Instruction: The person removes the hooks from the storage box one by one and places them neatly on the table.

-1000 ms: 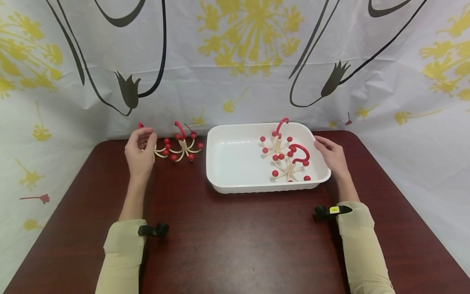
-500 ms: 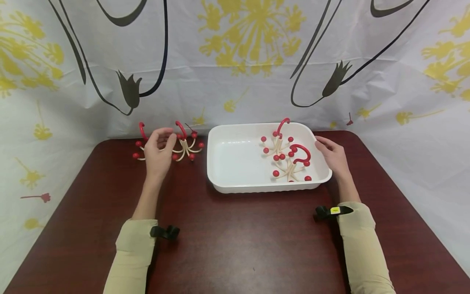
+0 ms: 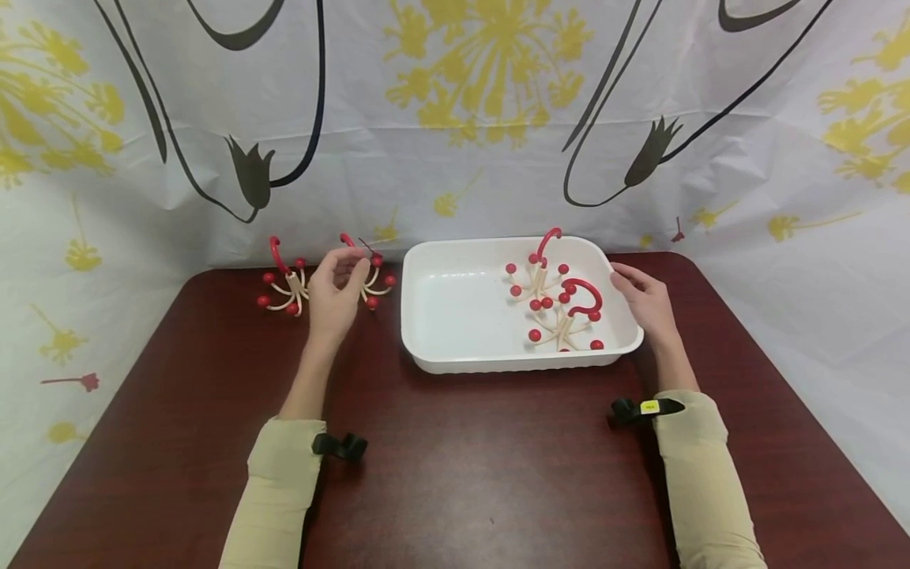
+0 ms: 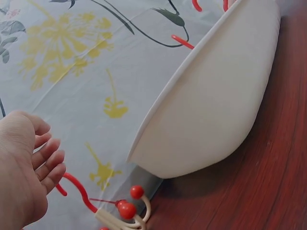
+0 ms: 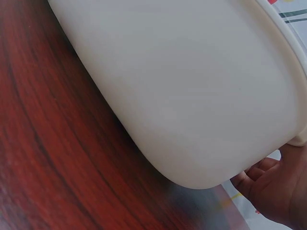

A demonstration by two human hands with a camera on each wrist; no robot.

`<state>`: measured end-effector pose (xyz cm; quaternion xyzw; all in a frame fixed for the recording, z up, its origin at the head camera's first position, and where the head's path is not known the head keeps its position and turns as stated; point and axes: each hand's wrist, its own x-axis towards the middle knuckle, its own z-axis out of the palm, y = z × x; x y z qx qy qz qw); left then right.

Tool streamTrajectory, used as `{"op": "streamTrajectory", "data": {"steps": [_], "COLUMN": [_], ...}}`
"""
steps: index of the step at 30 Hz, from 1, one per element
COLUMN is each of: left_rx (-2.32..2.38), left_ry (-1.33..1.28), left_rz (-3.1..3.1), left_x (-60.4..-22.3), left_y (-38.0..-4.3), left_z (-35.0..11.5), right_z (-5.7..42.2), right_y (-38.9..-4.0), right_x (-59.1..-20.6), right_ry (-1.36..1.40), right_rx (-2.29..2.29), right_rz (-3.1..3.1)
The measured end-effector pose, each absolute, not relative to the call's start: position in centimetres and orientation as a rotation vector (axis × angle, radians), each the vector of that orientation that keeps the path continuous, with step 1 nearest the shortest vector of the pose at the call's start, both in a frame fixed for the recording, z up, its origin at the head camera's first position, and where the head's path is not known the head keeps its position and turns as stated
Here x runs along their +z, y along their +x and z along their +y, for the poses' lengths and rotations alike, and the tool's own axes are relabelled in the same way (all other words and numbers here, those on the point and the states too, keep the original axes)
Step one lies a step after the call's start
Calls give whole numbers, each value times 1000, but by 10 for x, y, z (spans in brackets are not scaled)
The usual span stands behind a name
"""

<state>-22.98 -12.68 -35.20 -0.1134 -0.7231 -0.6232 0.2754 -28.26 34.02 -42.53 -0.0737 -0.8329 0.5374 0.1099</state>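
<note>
My left hand [image 3: 334,296] hovers at the back left with loosely curved fingers, overlapping the right-hand one of two massagers. That massager [image 4: 109,220] has a red hook handle and beige prongs tipped with red balls; its hook rises right behind my fingers in the left wrist view, and nothing is held. Just left of the hand stands the other massager [image 3: 294,283], of the same kind. At the right end of a white tray [image 3: 455,365], my right hand [image 3: 648,308] grips the rim, thumb and fingers at the corner. Two more such massagers [image 3: 540,276] rest inside the tray's right half.
The dark red-brown wooden table [image 3: 455,474] carries everything. Behind it hangs a white cloth [image 3: 462,182] with yellow and grey flower prints, close to the table's back edge. Black straps [image 3: 340,446] sit around both wrists.
My left hand has moved right, from over the left massager to over the one beside it, so the left massager shows fully. My right hand and the tray have stayed put.
</note>
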Motion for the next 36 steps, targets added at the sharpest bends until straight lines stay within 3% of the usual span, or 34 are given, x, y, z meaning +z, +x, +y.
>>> {"op": "streamTrajectory", "data": {"steps": [10,36], "left_rx": [-1728,-1781], "left_ry": [-307,-476], "left_rz": [-1985,-2047], "left_x": [-379,-383], "left_y": [-257,-258], "left_z": [-116,-48], "right_z": [337,339], "right_y": [-279,-282], "right_x": [-418,-422], "right_ry": [-218,-211], "right_rx": [1613,1647], "right_rz": [-2449,-2425]}}
